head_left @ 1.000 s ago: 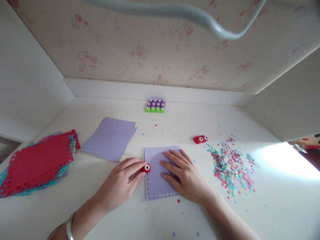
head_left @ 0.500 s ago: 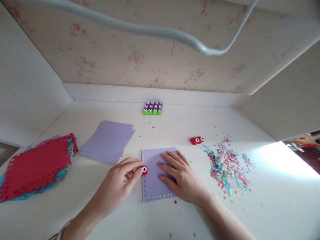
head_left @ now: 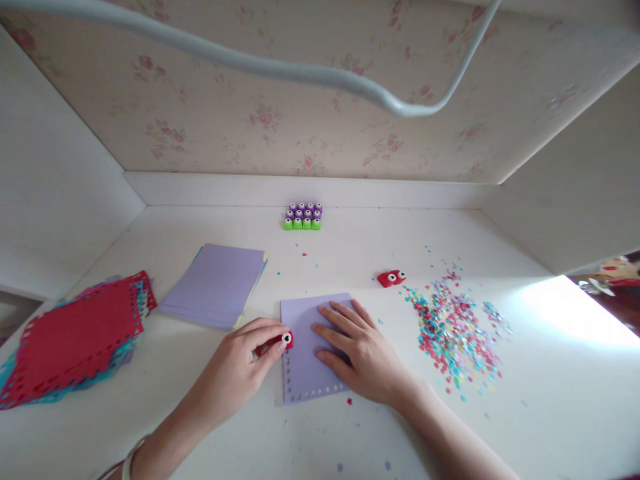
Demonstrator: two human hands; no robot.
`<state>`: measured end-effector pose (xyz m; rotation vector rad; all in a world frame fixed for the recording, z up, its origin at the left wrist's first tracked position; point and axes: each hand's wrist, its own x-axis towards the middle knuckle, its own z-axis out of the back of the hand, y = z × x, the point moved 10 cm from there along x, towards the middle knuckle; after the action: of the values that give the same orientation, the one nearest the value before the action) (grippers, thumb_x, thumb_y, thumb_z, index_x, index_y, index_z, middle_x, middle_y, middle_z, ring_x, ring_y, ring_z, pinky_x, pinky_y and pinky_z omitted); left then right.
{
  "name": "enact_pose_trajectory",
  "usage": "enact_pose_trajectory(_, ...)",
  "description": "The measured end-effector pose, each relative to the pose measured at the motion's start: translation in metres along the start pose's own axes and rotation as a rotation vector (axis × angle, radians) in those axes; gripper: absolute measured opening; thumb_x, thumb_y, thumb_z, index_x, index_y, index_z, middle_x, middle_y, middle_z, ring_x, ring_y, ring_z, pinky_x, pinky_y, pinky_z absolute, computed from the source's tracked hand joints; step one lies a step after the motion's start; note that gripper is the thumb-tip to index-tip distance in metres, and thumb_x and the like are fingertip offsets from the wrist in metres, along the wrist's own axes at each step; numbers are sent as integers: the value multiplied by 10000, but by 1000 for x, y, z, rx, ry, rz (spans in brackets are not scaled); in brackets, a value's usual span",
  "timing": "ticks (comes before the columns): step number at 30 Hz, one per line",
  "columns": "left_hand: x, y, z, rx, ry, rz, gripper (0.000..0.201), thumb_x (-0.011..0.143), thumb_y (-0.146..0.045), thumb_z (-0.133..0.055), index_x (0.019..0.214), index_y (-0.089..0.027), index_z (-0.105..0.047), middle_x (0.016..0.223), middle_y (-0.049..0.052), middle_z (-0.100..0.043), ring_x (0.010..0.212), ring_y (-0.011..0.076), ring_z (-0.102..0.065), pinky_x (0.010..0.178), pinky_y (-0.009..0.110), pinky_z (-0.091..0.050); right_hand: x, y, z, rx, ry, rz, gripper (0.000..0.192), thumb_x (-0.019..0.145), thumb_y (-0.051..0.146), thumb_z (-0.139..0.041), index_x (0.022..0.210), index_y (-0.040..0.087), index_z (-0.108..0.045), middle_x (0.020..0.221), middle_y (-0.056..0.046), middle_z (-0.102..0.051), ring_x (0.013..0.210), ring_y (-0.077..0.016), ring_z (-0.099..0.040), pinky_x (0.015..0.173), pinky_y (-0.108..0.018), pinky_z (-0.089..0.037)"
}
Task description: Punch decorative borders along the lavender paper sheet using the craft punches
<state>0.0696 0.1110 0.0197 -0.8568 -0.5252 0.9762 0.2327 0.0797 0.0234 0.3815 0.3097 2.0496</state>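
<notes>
A small red craft punch (head_left: 287,339) with a white round button sits at the left edge of a purple paper sheet (head_left: 301,313). My left hand (head_left: 253,353) grips this punch between thumb and fingers. Small holes line the sheet's bottom edge and the lower part of its left edge. My right hand (head_left: 357,350) lies flat on the sheet with fingers spread, covering much of its right side. Just below the sheet lies a tiny red star-shaped paper piece (head_left: 349,401).
Left of centre is a stack of purple paper (head_left: 217,283); farther left, a pile of red and blue punched sheets (head_left: 80,333). Purple and green punches (head_left: 303,216) stand in rows at the back. Two red punches (head_left: 391,277) and scattered confetti (head_left: 457,333) lie to the right.
The left hand has shifted slightly, and more of the red punch's body shows between its fingers. The right hand stays on the sheet. The whole view has moved a little.
</notes>
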Motion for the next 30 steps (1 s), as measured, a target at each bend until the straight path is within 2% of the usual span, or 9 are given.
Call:
enact_pose_trajectory(3,-1,0,2,8,-12,16,236,984,-370,-546,1126,-265,-702,1164,38,-686,1054,180,-656,892,266,-551,0,0,0,-1,2,-5,394,987,433,-517,1361,328,-587,1479,-32,-522,1389,-289,-438,1181,-598,-262)
enact_pose_trajectory(6,0,5,6,7,-58,58,277,980,-408,-535,1139,-254,-701,1204,58,-661,1005,181,-670,765,242,-578,0,0,1,-2,-3,-5,390,987,436,-518,1355,332,-592,1472,-32,-529,1386,-289,-443,1177,-596,-273)
enact_pose_trajectory(9,5,8,5,-16,-61,84,303,984,-430,-514,1080,-229,-719,1124,69,-672,943,180,-680,747,252,-581,0,0,0,-6,-5,-4,388,984,434,-524,1352,333,-594,1470,-32,-532,1385,-289,-446,1177,-597,-272)
enact_pose_trajectory(13,14,-1,-1,39,-11,50,283,979,-400,-514,969,-235,-744,990,57,-690,895,185,-674,759,270,-565,0,-1,-2,-12,7,-3,394,992,436,-506,1364,332,-581,1483,-30,-517,1396,-286,-429,1178,-604,-261)
enact_pose_trajectory(16,18,-4,-5,50,20,55,276,967,-364,-520,880,-232,-747,906,46,-687,815,178,-670,679,246,-554,-1,-1,-4,-16,17,-7,396,994,443,-499,1369,339,-574,1491,-21,-507,1400,-283,-423,1178,-605,-261)
enact_pose_trajectory(20,20,11,-12,-56,58,183,291,933,-395,-537,817,-200,-719,831,33,-649,588,134,-620,444,193,-483,0,-2,-3,-4,7,-5,396,990,443,-509,1364,336,-580,1484,-27,-516,1392,-286,-435,1177,-603,-269)
enact_pose_trajectory(25,22,29,-22,-74,108,355,288,872,-412,-552,707,-181,-598,809,9,-608,429,95,-546,360,203,-446,0,-3,-1,8,-11,-7,384,984,444,-518,1343,335,-601,1466,-28,-536,1385,-289,-446,1177,-593,-280)
enact_pose_trajectory(30,27,24,-24,-45,125,388,218,848,-316,-525,674,-184,-517,832,7,-575,381,67,-498,305,188,-396,0,-4,-3,5,8,-19,387,993,448,-499,1354,342,-589,1484,-20,-516,1392,-292,-434,1179,-601,-265)
